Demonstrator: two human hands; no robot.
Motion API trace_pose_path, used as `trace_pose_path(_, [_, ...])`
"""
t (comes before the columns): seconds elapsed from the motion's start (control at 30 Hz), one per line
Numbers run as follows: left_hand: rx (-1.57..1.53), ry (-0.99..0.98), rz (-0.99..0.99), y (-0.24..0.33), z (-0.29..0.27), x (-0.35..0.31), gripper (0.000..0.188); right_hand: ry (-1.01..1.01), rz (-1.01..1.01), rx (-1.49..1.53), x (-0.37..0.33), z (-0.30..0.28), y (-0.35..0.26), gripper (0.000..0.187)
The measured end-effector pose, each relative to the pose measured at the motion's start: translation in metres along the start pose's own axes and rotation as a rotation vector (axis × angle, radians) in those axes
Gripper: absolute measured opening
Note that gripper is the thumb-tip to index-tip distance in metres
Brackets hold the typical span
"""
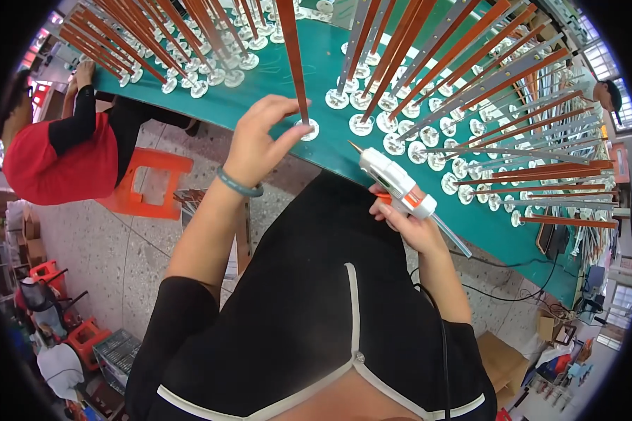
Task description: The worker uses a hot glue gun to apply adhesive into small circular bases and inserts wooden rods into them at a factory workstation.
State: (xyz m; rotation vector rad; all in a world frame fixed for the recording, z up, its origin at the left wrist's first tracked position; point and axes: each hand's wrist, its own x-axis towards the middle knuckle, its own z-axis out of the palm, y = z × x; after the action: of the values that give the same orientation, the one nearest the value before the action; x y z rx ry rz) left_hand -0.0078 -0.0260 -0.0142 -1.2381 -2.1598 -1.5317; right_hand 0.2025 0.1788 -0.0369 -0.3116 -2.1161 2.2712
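**A busy room with a speckled floor (pixel 144 288)**

A long green counter (pixel 338 149) runs across the room. The floor below it is gray with lots of little dots. A bright orange stool (pixel 166 163) stands by the counter on the left. Lower down on the left are more red-orange stools (pixel 86 338) and a wire crate (pixel 117 353). A brown cardboard box (pixel 502 361) is at the lower right. On the far right, windows (pixel 601 64) shine with white light.
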Motion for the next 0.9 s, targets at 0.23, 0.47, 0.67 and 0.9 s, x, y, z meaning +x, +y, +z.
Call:
trace_pose_path(0.23, [-0.023, -0.084, -0.107, -0.012, 0.007, 0.005, 0.009, 0.032, 0.008, 0.014, 0.014, 0.006, -0.005, 0.039])
trace_pose_path(0.47, [-0.121, -0.221, -0.075, -0.009, 0.015, 0.01, 0.007, 0.082, -0.077, -0.15, 0.02, 0.0, 0.004, 0.034])
trace_pose_path(0.67, [-0.031, -0.221, -0.061, -0.022, 0.025, -0.004, 0.012, 0.141, -0.02, -0.062, 0.012, -0.005, 0.01, 0.036])
trace_pose_path(0.9, [-0.014, -0.197, -0.05, -0.021, 0.032, -0.006, 0.015, 0.132, -0.045, -0.02, 0.008, -0.003, 0.014, 0.04])
